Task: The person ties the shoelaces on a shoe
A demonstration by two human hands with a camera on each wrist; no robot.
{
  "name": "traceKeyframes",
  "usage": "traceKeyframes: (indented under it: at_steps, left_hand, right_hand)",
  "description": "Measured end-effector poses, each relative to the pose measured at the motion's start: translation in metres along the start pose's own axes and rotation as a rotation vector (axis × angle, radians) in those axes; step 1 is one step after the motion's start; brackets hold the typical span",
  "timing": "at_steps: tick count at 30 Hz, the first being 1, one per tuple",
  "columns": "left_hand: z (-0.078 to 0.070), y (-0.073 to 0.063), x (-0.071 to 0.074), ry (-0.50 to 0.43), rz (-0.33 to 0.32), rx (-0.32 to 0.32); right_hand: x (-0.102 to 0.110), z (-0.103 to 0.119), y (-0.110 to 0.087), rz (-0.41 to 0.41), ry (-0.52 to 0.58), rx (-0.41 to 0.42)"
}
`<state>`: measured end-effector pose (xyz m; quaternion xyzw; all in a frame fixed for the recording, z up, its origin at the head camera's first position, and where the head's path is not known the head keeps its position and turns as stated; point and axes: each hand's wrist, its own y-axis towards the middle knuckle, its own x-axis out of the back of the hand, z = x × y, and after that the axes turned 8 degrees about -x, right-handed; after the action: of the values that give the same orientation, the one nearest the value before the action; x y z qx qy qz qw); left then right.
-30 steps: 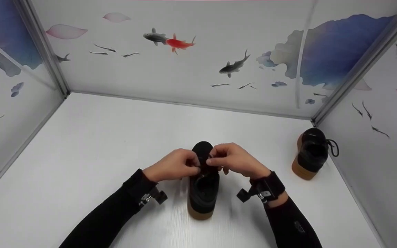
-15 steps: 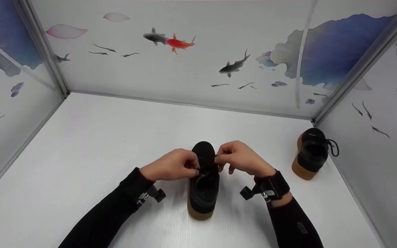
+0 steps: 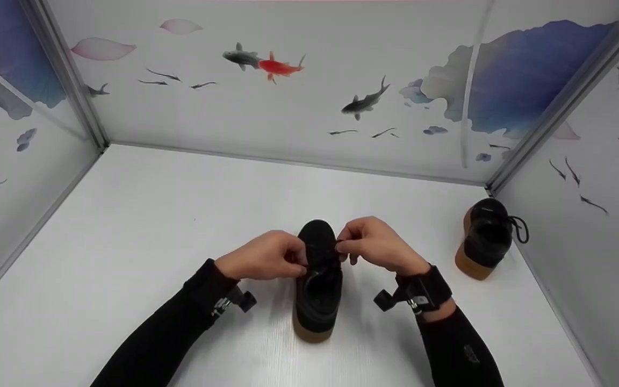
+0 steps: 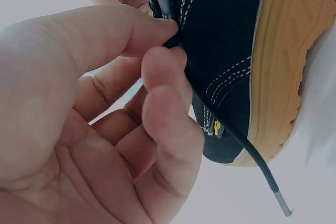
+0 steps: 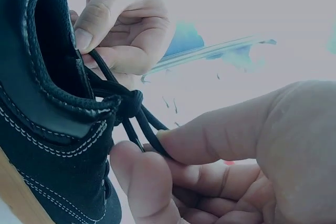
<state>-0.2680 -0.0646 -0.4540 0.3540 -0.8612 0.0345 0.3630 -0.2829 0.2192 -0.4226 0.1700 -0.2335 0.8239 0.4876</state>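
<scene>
In the head view a black shoe [image 3: 315, 320] with a tan sole stands upright, toe pointing away from me. My left hand [image 3: 266, 255] is at its left side and my right hand [image 3: 379, 246] at its right, both at lace height. Thumb and finger of the left hand pinch a black shoelace [image 4: 239, 135], whose metal-tipped end hangs down past the shoe's side. On the other side, my right hand pinches doubled strands of the lace close to a knot [image 5: 130, 103] over the tongue. The fingertips hide part of the lace.
A second black shoe [image 3: 481, 239] with a tan sole stands at the right, close to the side wall, its lace loop [image 3: 520, 230] sticking out. Printed panels with fish wall in the white surface [image 3: 153, 215] at the back and both sides.
My right hand has moved right and slightly away, from above the shoe to its right side. The left hand has shifted slightly left. Both shoes have stayed put.
</scene>
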Motion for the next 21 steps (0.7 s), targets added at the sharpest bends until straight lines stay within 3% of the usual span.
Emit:
traceKeyframes:
  at_steps: [6, 13, 21]
  left_hand:
    - [0.0014, -0.0025, 0.0012, -0.094, 0.033, 0.022]
    - [0.0005, -0.0032, 0.0016, -0.117, 0.047, 0.018]
    - [0.0012, -0.0032, 0.0021, -0.066, 0.041, 0.055]
  right_hand:
    - [-0.0013, -0.0008, 0.0009, -0.020, 0.000, -0.009]
    - [-0.0007, -0.0023, 0.0011, -0.033, 0.015, -0.021]
    - [0.0033, -0.0063, 0.0025, 0.131, 0.120, 0.017]
